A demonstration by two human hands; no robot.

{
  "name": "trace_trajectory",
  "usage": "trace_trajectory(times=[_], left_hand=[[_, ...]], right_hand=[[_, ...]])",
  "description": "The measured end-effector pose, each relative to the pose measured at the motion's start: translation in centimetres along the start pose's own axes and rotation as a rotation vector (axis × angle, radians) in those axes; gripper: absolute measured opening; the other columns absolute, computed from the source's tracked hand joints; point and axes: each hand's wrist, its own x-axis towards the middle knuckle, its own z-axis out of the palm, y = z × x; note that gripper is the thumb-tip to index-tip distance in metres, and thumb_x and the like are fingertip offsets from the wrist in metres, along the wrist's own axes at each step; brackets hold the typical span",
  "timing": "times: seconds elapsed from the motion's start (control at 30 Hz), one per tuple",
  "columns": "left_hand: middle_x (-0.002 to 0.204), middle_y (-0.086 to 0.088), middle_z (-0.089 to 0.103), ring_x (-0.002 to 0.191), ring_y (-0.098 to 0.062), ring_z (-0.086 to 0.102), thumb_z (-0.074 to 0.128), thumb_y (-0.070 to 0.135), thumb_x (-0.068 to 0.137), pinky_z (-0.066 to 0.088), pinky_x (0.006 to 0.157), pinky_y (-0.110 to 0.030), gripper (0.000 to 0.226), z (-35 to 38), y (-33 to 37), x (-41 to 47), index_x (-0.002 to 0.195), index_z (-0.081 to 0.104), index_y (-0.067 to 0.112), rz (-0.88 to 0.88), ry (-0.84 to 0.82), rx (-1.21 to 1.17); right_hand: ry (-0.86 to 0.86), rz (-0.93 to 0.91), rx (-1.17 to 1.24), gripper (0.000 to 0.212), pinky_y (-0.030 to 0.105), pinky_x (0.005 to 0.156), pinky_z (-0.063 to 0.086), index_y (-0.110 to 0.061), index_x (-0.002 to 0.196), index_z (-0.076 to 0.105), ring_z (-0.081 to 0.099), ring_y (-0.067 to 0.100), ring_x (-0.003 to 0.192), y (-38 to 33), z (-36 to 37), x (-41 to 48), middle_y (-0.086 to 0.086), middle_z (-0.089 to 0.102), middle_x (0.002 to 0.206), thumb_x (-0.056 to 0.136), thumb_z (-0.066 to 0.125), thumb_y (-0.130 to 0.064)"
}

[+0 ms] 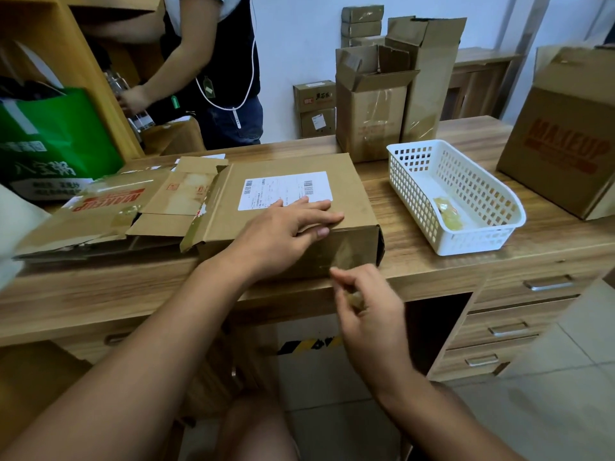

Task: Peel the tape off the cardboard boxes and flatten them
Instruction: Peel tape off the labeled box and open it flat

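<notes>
Cardboard box (293, 207) w/ a white shipping label (285, 189) sits near the front edge of the wooden bench (466, 261), roughly centre. Left hand (286, 234) is flat on top of it, fingers spread, thumb hooked over the front edge — pressing, not gripping anything. Right hand (366, 304) is just in front of the box's lower right corner, thumb and fingers pinched together on a bit of clear tape (354, 296), though it's blurry so can't say how much tape is in there. Glossy tape strip (349, 251) shows on the box's front face right above that hand.

Left of the box: flattened cardboard (109, 211) w/ red MAXEUP print, lying on the bench, touching the box's open side flap. Right of it, a white plastic basket (459, 197) w/ a yellowish tape wad (449, 212) inside. Behind — two tall open boxes (392, 101) standing upright, and a big MAXEUP box (565, 138) at far right. Green bag (56, 141) at far left; another person (213, 68) stands behind the bench.
</notes>
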Motion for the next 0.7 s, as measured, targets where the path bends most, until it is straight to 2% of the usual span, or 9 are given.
trace_trajectory(times=[0.1,0.2,0.33,0.4,0.53,0.63,0.7], left_hand=[[0.151,0.024,0.041,0.147,-0.001,0.025,0.054,0.037,0.101,0.013,0.124,-0.041,0.036,0.0,0.1,0.1,0.132,0.054,0.054,-0.002,-0.014,-0.009],[0.151,0.025,0.042,0.147,-0.001,0.025,0.055,0.036,0.100,0.013,0.124,-0.041,0.036,-0.2,0.0,0.1,0.132,0.055,0.054,-0.008,-0.026,-0.026],[0.150,0.025,0.043,0.146,0.000,0.026,0.057,0.035,0.100,0.015,0.124,-0.041,0.036,-0.4,-0.1,0.2,0.132,0.057,0.051,-0.018,-0.031,-0.055],[0.150,0.025,0.043,0.146,0.000,0.026,0.057,0.034,0.100,0.017,0.123,-0.040,0.036,-0.5,0.1,0.1,0.132,0.058,0.050,-0.021,-0.034,-0.061],[0.146,0.023,0.049,0.142,0.001,0.035,0.061,0.032,0.098,0.024,0.122,-0.038,0.033,-0.7,-0.2,0.2,0.129,0.062,0.044,-0.017,-0.046,-0.126],[0.139,0.016,0.058,0.131,0.000,0.048,0.064,0.030,0.097,0.035,0.115,-0.033,0.028,-1.4,-0.4,0.0,0.124,0.065,0.036,-0.026,-0.026,-0.169],[0.143,0.016,0.054,0.136,-0.001,0.043,0.064,0.032,0.096,0.033,0.117,-0.032,0.030,-2.0,-0.6,-0.3,0.125,0.064,0.038,-0.025,-0.045,-0.113]], right_hand=[[-0.068,-0.018,0.019,0.012,0.017,0.080,0.047,-0.009,0.100,0.067,0.060,0.010,0.089,-1.1,1.3,-0.7,-0.002,0.059,0.095,0.091,0.067,-0.002],[-0.077,-0.012,0.000,0.003,0.024,0.075,0.048,-0.011,0.097,0.065,0.057,0.012,0.088,-1.3,1.3,-0.4,-0.004,0.056,0.094,0.095,0.065,-0.013],[-0.184,-0.176,-0.055,0.005,0.030,0.077,0.047,-0.011,0.093,0.065,0.052,0.016,0.089,-2.9,1.5,-0.6,-0.001,0.059,0.092,0.093,0.064,-0.016],[-0.195,-0.181,-0.008,0.006,0.032,0.077,0.047,-0.010,0.092,0.064,0.052,0.017,0.090,-3.4,1.7,-0.5,0.000,0.058,0.092,0.093,0.064,-0.015],[-0.150,-0.092,0.079,0.015,0.025,0.078,0.047,-0.012,0.091,0.058,0.056,0.017,0.091,-3.6,0.9,0.3,0.000,0.053,0.095,0.090,0.068,-0.023],[-0.001,0.062,0.090,0.025,0.015,0.077,0.046,-0.021,0.089,0.053,0.057,0.009,0.087,-2.7,-0.6,1.7,0.001,0.051,0.095,0.084,0.078,-0.019],[0.052,0.173,0.117,0.036,0.022,0.081,0.052,-0.028,0.085,0.047,0.064,0.005,0.090,-1.7,-1.7,2.8,0.001,0.049,0.099,0.084,0.077,-0.008]])
